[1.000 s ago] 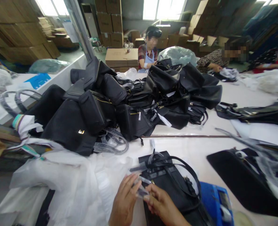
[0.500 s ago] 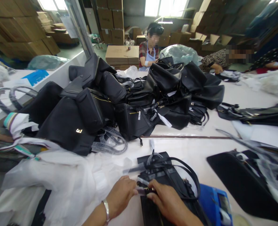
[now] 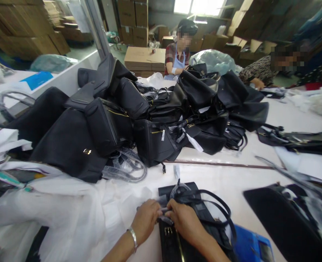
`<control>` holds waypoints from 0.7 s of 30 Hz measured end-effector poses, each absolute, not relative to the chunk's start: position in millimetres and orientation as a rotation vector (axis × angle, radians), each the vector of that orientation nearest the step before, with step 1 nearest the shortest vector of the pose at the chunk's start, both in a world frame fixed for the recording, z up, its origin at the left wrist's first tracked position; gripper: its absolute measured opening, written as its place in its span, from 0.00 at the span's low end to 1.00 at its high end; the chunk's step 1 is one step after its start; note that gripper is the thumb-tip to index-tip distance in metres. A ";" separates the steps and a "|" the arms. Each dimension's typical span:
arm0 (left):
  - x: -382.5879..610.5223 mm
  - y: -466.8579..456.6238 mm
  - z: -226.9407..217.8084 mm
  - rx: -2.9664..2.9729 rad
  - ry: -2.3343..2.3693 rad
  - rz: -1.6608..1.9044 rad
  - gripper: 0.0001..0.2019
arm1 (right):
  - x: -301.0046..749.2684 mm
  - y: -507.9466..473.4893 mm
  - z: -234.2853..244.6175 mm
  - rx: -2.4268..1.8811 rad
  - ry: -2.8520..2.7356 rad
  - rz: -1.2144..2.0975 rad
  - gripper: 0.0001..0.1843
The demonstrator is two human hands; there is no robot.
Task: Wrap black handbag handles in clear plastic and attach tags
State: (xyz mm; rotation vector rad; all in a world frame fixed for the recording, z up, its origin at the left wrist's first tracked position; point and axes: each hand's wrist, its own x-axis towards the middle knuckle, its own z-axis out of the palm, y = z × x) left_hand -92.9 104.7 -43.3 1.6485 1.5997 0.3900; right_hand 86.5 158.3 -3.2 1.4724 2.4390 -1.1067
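A black handbag (image 3: 193, 222) with thin straps lies flat on the white table, right in front of me. My left hand (image 3: 146, 220) and my right hand (image 3: 184, 222) meet at its left edge. Both have their fingers closed in a pinch on a small strip of clear plastic wrap (image 3: 164, 214) at the bag's strap. A silver bangle (image 3: 133, 238) sits on my left wrist. A small gold buckle (image 3: 166, 231) shows on the bag just below my fingers.
A big heap of black handbags (image 3: 139, 112) fills the table's middle. White dust bags (image 3: 68, 214) lie at the left, another black bag (image 3: 283, 222) at the right, a blue object (image 3: 252, 247) by my right arm. Three people work at the far side, among cardboard boxes (image 3: 146, 60).
My hands have slid a little up the bag and closed tighter together on the plastic strip. The view has shifted slightly, so the heap sits lower and nearer.
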 end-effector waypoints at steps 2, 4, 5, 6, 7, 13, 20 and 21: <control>-88.1 114.9 -51.5 1.554 1.668 0.434 0.08 | 78.7 168.9 -14.1 1.507 2.453 -0.955 0.09; -82.9 122.6 -63.1 1.476 1.724 0.424 0.07 | 72.2 175.9 -26.0 1.514 2.447 -0.829 0.16; -80.5 125.2 -69.6 1.447 1.749 0.407 0.07 | 69.6 178.0 -31.7 1.506 2.435 -0.775 0.20; -78.6 127.3 -76.0 1.419 1.774 0.392 0.07 | 67.6 179.4 -37.1 1.492 2.420 -0.733 0.21; -77.1 128.8 -82.2 1.397 1.800 0.379 0.08 | 65.9 180.1 -41.9 1.478 2.403 -0.702 0.21; -77.5 133.1 -102.4 1.348 1.857 0.312 0.16 | 60.2 180.0 -55.6 1.450 2.360 -0.654 0.09; -81.4 127.3 -92.4 1.389 1.779 0.305 0.03 | 65.5 172.0 -35.9 1.386 2.458 -0.622 0.05; -81.0 125.5 -87.5 1.393 1.780 0.320 0.02 | 67.5 169.8 -32.9 1.375 2.497 -0.541 0.05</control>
